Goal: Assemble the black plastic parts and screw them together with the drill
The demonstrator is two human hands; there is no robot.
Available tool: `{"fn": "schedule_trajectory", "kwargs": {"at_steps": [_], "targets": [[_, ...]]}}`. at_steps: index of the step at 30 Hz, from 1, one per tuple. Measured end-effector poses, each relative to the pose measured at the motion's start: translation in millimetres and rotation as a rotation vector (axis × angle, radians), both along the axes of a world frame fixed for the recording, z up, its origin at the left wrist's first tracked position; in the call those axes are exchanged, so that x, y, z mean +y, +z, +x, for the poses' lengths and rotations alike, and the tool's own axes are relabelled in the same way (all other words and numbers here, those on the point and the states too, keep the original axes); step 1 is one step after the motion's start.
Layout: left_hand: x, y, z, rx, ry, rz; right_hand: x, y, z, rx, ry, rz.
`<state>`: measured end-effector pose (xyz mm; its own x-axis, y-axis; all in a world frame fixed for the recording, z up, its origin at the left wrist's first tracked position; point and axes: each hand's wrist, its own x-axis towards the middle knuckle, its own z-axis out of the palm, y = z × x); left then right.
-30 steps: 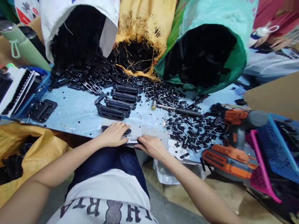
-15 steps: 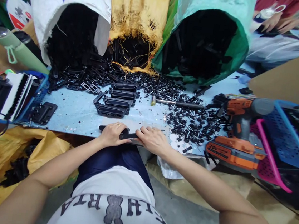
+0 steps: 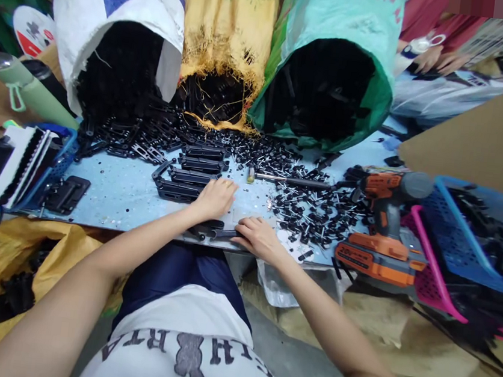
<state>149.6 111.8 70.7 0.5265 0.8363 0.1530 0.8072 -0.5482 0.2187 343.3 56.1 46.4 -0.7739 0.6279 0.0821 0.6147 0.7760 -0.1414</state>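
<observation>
I have the right hand (image 3: 259,236) grasping the right end of a black bar (image 3: 224,234) at the near edge of the blue table (image 3: 110,190). The left hand (image 3: 217,200) is farther in, beside a row of black brackets (image 3: 189,177); its fingers curl, but I cannot tell whether they hold anything. A hammer (image 3: 304,183) lies beyond, to the right.

The bare left forearm (image 3: 150,240) is extended obliquely forward and inward. The bare left hand (image 3: 216,199), its back turned upward and its fingers bent, is placed farther forward than the bare right hand (image 3: 258,238), whose fingers are curved inward near the thumb. The bare right forearm (image 3: 310,307) is slanted leftward.
</observation>
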Motion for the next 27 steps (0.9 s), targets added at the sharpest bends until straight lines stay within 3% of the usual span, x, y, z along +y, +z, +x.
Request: {"fn": "schedule_trajectory", "kwargs": {"at_steps": [3,6,9,12,14,17,20,23,27], "targets": [[60.5,-0.4,39.3,0.067,0.092,-0.047,-6.9,-3.7,5.5,0.023,-0.031,-0.028],[95.7,-10.2,62.9,0.069,0.139,-0.084,-5.9,-2.0,12.8,0.064,-0.088,-0.042],[101.4,-22.7,70.4,0.053,0.169,-0.084,21.7,2.7,24.3,0.131,-0.240,0.006],[96.0,-27.0,72.8,0.027,0.199,-0.068,76.0,8.4,32.1,0.116,-0.475,0.085],[92.2,-22.0,74.6,0.004,0.220,-0.065,115.8,13.2,31.5,0.001,-0.663,0.083],[79.7,-6.2,67.4,-0.027,0.239,-0.063,161.6,20.9,25.7,-0.171,-0.810,0.004],[46.8,7.8,31.9,-0.169,0.267,-0.049,183.5,25.1,24.3,-0.195,-0.800,-0.047],[-2.4,12.2,-27.5,-0.662,0.439,-0.122,187.0,25.0,29.7,-0.184,-0.791,-0.082],[-60.9,2.2,-90.5,-1.150,0.689,-0.470,165.8,25.2,29.9,0.137,-0.710,0.079]]}}
